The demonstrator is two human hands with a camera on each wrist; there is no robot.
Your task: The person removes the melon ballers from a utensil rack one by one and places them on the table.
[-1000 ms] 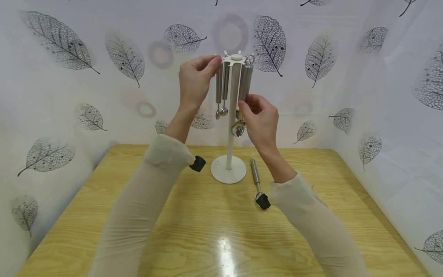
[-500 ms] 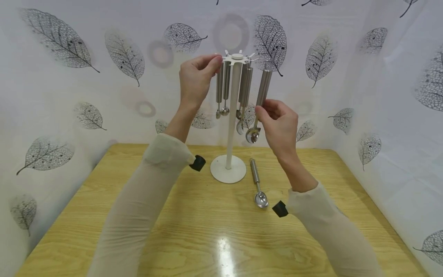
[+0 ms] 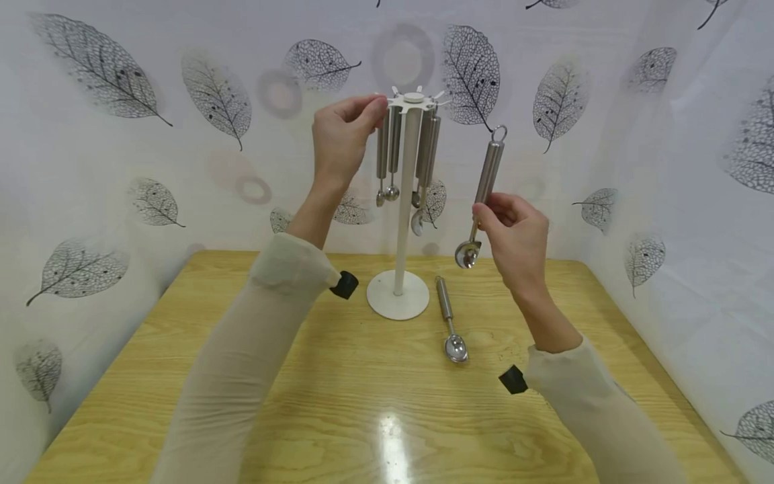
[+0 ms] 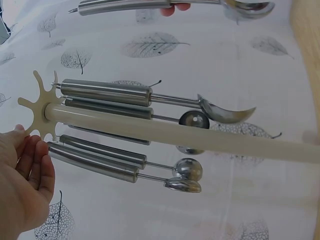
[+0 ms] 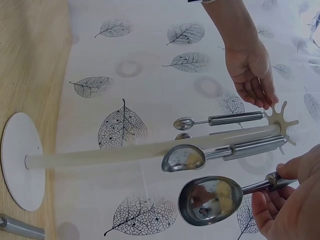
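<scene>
A white utensil stand [image 3: 401, 242] rises from a round base, with several steel utensils hanging under its star-shaped top. At the left of that top, my left hand [image 3: 341, 138] pinches one of the hook arms between thumb and fingertips. To the right, apart from the stand, my right hand [image 3: 519, 232] holds a steel ice cream scoop [image 3: 488, 173] low on its handle, bowl down and ring up. The right wrist view shows the scoop's hollow bowl [image 5: 210, 200] near another hanging scoop [image 5: 184, 158]. Two round-ended tools [image 4: 95, 160] hang below my left fingers.
Another steel scoop [image 3: 445, 300] lies on the wooden table [image 3: 338, 396], right of the stand's base. Behind the table hangs a pale cloth [image 3: 218, 181] with leaf prints. Black wrist pieces [image 3: 345, 285] stick out from both sleeves.
My right hand has taken the scoop off the stand's right side and moved it right and slightly down. My left hand has stayed at the stand's top.
</scene>
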